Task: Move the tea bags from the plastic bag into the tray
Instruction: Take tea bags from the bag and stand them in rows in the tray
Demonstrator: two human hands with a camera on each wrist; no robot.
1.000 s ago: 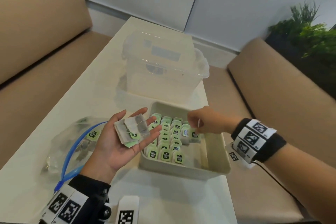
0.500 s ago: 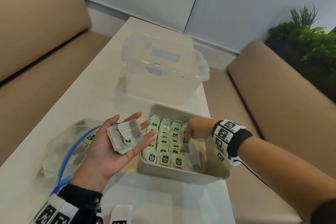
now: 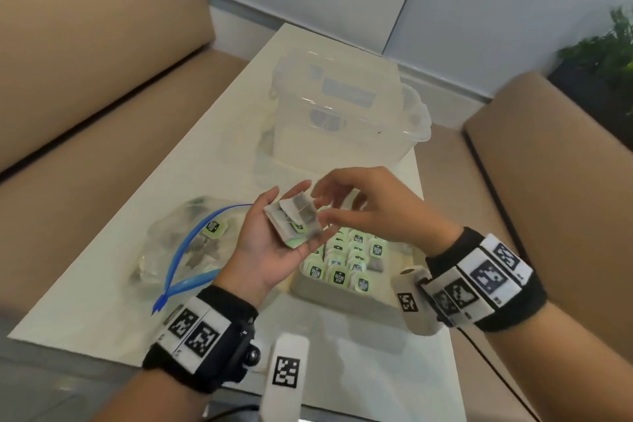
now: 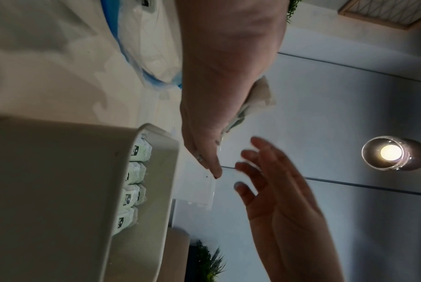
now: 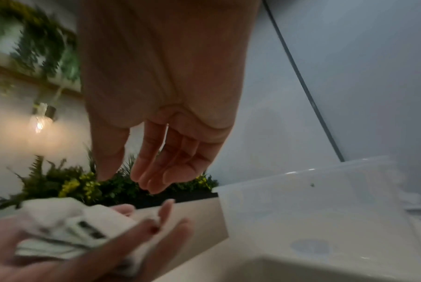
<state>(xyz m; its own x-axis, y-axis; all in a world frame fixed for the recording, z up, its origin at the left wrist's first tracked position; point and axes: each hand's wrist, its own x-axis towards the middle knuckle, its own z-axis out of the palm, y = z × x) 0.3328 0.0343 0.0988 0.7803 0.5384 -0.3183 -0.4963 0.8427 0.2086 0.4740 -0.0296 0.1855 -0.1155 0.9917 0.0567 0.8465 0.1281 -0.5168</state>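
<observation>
My left hand [image 3: 267, 250] is palm up above the table, and a small stack of tea bags [image 3: 296, 219] lies on its fingers. My right hand [image 3: 370, 209] hovers just right of the stack, its fingers spread and its thumb and forefinger apart at the top bag's edge. The right wrist view shows a gap between the right hand [image 5: 161, 133] and the stack [image 5: 71, 225]. Below both hands is the beige tray [image 3: 342, 298], with rows of green-tagged tea bags [image 3: 349, 260] standing in it. The clear plastic bag [image 3: 185, 240] with a blue zip lies to the left and holds more tea bags.
A clear lidded container [image 3: 346, 113] stands behind the tray on the narrow white table [image 3: 222, 154]. Tan benches [image 3: 102, 147] run along both sides. Green plants [image 3: 603, 55] sit at the far right. The table's near edge is just under my wrists.
My right hand has come up out of the tray and moved left to the stack. My left hand has risen and shifted right, over the tray's corner.
</observation>
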